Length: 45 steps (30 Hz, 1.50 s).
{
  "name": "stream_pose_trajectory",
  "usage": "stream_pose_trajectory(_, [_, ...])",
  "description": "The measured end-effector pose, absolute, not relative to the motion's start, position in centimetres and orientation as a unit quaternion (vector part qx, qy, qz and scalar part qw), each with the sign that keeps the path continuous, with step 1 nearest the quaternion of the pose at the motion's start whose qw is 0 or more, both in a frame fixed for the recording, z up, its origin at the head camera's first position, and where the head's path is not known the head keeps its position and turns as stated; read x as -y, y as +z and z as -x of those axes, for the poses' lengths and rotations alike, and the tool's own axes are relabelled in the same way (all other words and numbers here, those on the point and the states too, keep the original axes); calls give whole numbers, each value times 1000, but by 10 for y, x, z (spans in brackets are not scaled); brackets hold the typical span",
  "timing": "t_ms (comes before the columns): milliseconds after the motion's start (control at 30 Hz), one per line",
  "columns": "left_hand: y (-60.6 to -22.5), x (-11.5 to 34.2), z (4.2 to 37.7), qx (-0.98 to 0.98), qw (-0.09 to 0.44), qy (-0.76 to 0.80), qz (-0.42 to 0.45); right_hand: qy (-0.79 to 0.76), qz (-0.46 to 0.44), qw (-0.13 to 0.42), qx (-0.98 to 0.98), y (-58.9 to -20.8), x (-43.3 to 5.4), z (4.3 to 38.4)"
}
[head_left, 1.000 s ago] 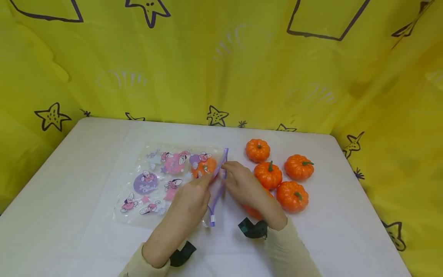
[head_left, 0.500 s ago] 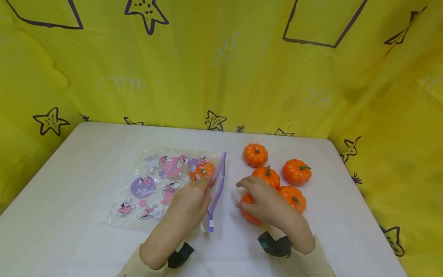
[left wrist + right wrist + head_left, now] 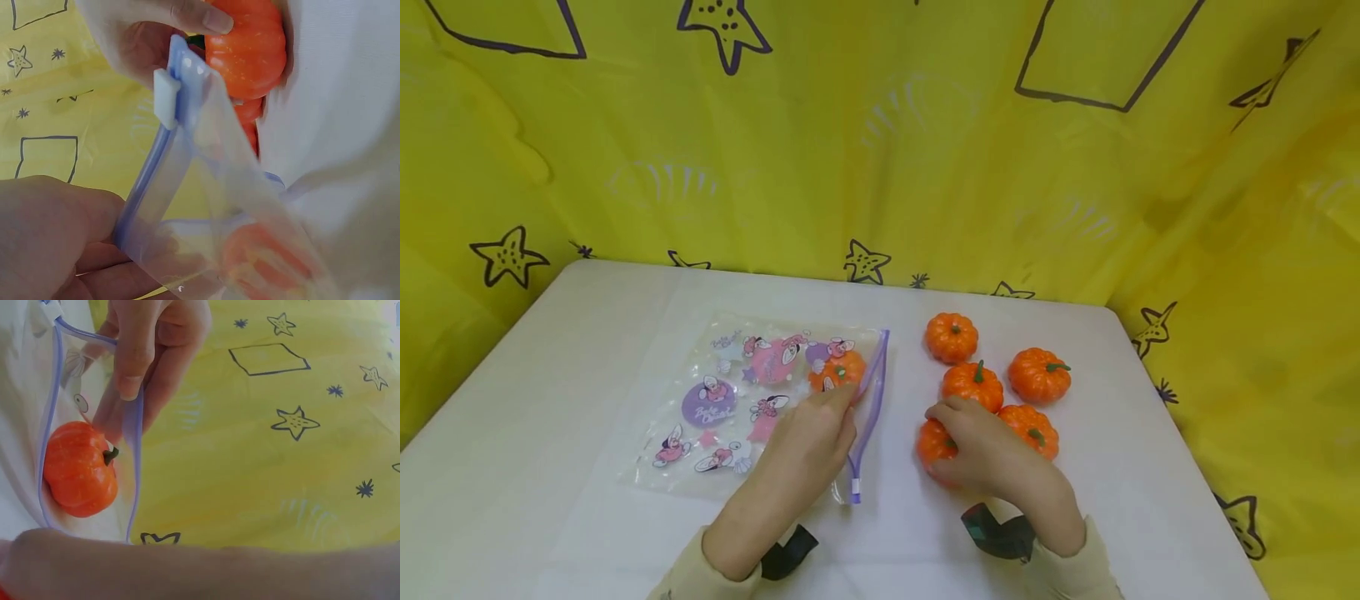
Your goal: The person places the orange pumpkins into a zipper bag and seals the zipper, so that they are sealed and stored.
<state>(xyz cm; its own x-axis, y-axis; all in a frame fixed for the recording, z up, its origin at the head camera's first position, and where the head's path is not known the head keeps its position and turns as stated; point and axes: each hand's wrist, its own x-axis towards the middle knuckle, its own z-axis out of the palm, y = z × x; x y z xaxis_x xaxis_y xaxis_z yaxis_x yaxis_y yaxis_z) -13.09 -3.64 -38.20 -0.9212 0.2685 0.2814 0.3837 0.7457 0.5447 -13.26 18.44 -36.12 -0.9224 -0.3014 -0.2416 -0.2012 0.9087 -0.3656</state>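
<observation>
My left hand (image 3: 811, 433) pinches the upper edge of a clear zip bag (image 3: 711, 442) printed with pink and purple cartoon figures. In the right wrist view the bag's purple-rimmed mouth gapes, and one small orange pumpkin (image 3: 81, 469) with a green stem lies inside. My right hand (image 3: 985, 446) grips another pumpkin (image 3: 934, 443) from above, the nearest of the group right of the bag; the left wrist view shows the thumb on this pumpkin (image 3: 247, 50). A white slider (image 3: 165, 99) sits at the near end of the zip.
More pumpkins stand close by: one at the back (image 3: 952, 337), one at the right (image 3: 1038, 375), one in the middle (image 3: 973, 387) and one beside my right hand (image 3: 1030, 432). A white table (image 3: 550, 400) carries everything, with a yellow patterned curtain (image 3: 820, 167) behind.
My right hand has left the bag's mouth, moved right and toward me, and closed on the nearest pumpkin. My left hand still holds the bag's edge.
</observation>
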Motion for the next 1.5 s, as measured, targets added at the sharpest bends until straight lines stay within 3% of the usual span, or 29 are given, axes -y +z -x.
stream_pose_trajectory(333, [-385,40,135,927,104,-308,184,-188,158,68,-967,-374,-175,147])
stream_pose_trajectory(633, [-387,42,136,930,96,-306,181,-191,145,160,-957,-368,-178,142])
stream_pose_trajectory(933, [-388,42,134,929,101,-305,186,-206,161,99,-960,-377,-175,147])
stream_pose_trajectory(1233, [-387,42,133,924,98,-315,193,-202,145,123,-961,-375,-178,143])
stream_pose_trajectory(1500, [-386,41,133,924,98,-312,197,-212,143,104,-961,-378,-181,147])
